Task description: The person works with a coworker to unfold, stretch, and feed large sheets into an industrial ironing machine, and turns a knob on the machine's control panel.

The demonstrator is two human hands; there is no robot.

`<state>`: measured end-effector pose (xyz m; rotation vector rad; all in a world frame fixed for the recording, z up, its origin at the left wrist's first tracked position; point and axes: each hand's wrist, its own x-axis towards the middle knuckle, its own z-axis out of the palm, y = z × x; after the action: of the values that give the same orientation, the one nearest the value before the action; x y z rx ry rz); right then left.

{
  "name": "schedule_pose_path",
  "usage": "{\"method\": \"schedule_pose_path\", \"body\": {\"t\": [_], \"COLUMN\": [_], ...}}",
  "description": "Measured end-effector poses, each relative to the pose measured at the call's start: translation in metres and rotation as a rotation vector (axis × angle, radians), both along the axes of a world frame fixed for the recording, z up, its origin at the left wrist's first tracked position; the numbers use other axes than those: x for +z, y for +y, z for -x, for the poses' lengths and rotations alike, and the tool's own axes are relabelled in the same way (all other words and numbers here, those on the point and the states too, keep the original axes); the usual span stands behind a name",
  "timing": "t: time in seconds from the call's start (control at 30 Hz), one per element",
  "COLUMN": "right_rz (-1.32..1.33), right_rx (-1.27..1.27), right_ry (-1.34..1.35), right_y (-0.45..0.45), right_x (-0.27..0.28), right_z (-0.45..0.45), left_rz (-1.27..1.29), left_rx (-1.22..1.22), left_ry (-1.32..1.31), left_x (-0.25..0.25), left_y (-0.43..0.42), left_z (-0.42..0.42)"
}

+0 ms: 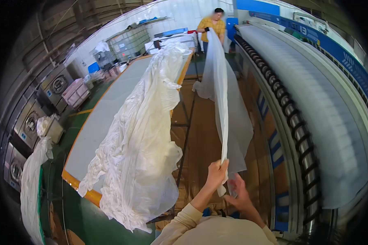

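A long white sheet (224,94) is stretched lengthwise from me to a person at the far end, its lower part hanging in loose folds. My left hand (217,173) is closed around the near end of its upper edge. Just right of and below it, my right hand (242,195) has its thumb and fingers apart beside the sheet's hanging end; whether it touches the cloth is hard to tell. To the left, a heap of crumpled white sheets (141,139) lies along a grey-topped table (96,130) with an orange edge, part of it hanging over the side.
A person (213,25) in a yellow checked shirt holds the sheet's far end. A large roller ironing machine (306,102) with a spiral-wrapped bar (292,116) runs along my right. Washing machines (28,120), a pink cart (76,93) and draped white cloth (32,188) stand left.
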<state>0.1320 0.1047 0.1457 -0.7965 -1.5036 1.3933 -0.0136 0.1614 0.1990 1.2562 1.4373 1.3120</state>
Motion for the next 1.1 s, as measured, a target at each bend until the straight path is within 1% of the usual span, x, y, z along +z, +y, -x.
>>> {"method": "schedule_pose_path", "body": {"t": [0.03,0.07,0.13,0.17,0.27,0.3,0.4,0.43,0.53,0.57,0.67,0.7,0.8,0.83,0.87,0.9,0.93,0.97,1.03,1.07,1.1], "right_rz": [-0.111,-0.107,-0.267,-0.269,-0.389,-0.384,-0.251,-0.251,-0.241,-0.237,0.298,0.296,0.549,0.549,0.584,0.615,0.646,0.643,0.079,-0.195,-0.195], "right_rx": [-0.011,-0.044,-0.214,-0.245,-0.491,-0.506,-0.503,-0.513,-0.311,-0.325,-0.116,-0.127,-0.224,-0.231,-0.186,-0.137,-0.089,-0.093,-0.099,-0.103,-0.111], "right_ry": [-0.083,-0.087,-0.179,-0.183,-0.306,-0.309,-0.25,-0.252,-0.346,-0.348,-0.042,-0.038,0.517,0.519,0.607,0.696,0.787,0.792,0.426,0.232,0.235], "right_y": [-0.001,0.0,0.002,0.001,-0.002,-0.003,0.006,0.008,0.009,0.009,0.01,0.012,0.023,0.023,0.02,0.016,0.011,0.006,-0.004,-0.009,-0.011], "right_x": [0.011,0.024,0.046,0.05,0.055,0.049,0.01,0.0,-0.023,-0.023,-0.021,-0.02,-0.01,-0.005,0.014,0.034,0.047,0.051,0.055,0.06,0.066], "right_z": [0.013,0.024,0.041,0.044,0.052,0.054,0.06,0.06,0.056,0.055,0.054,0.052,0.039,0.041,0.049,0.059,0.067,0.072,0.082,0.084,0.081], "left_rz": [0.002,-0.012,-0.046,-0.051,-0.104,-0.102,-0.189,-0.191,-0.089,-0.09,-0.433,-0.436,-0.334,-0.332,-0.386,-0.406,-0.374,-0.335,-0.277,-0.256,-0.235], "left_rx": [-0.028,-0.055,-0.111,-0.142,-0.183,-0.199,-0.13,-0.139,-0.102,-0.117,-0.008,-0.02,0.108,0.102,0.038,-0.034,-0.112,-0.167,-0.182,-0.156,-0.116], "left_ry": [0.0,0.015,0.041,0.04,0.15,0.15,0.213,0.211,0.3,0.299,0.232,0.232,0.069,0.068,0.298,0.42,0.437,0.426,0.317,0.239,0.155], "left_x": [0.003,0.007,0.011,0.01,-0.002,-0.004,-0.007,-0.007,-0.011,-0.015,-0.036,-0.045,-0.081,-0.095,-0.11,-0.124,-0.14,-0.155,-0.184,-0.19,-0.197], "left_y": [0.0,0.0,0.0,0.002,-0.001,-0.003,-0.01,-0.012,-0.023,-0.027,-0.038,-0.042,-0.053,-0.057,-0.059,-0.06,-0.06,-0.058,-0.046,-0.039,-0.036], "left_z": [-0.003,-0.007,-0.013,-0.014,-0.008,-0.007,-0.001,0.004,0.02,0.022,0.031,0.034,0.041,0.04,0.037,0.033,0.027,0.02,0.01,0.008,0.009]}}
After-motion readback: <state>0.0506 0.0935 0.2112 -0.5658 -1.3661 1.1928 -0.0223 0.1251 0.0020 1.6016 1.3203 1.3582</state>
